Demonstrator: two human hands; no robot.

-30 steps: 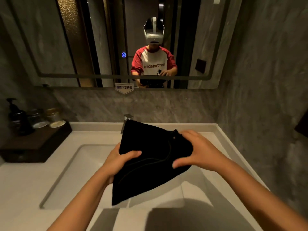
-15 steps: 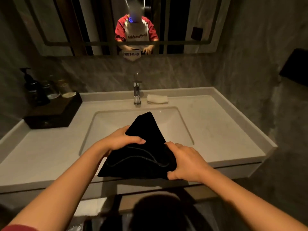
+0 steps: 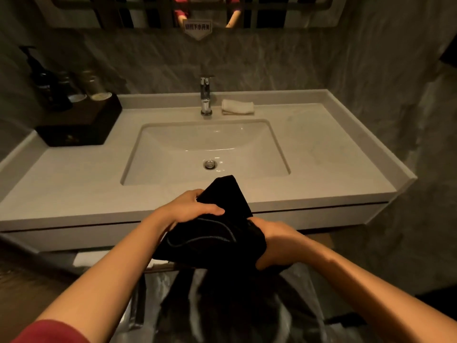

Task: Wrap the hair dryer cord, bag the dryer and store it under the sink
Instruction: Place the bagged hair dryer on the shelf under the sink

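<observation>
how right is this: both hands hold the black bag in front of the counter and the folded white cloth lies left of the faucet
In the head view the folded white cloth lies right of the faucet, not left. The left hand and right hand do hold the black bag in front of the counter.

Grey marbled wall (image 3: 272,60) being dimly, warmly lit, pale counter (image 3: 321,149) being carried against it, sink (image 3: 210,137) being sunk in its middle, tap (image 3: 205,95) being stood behind, folded cloth (image 3: 238,106) being kept just beside, dark tray (image 3: 74,129) being kept rear left, mirror (image 3: 284,11) being hung above
</observation>
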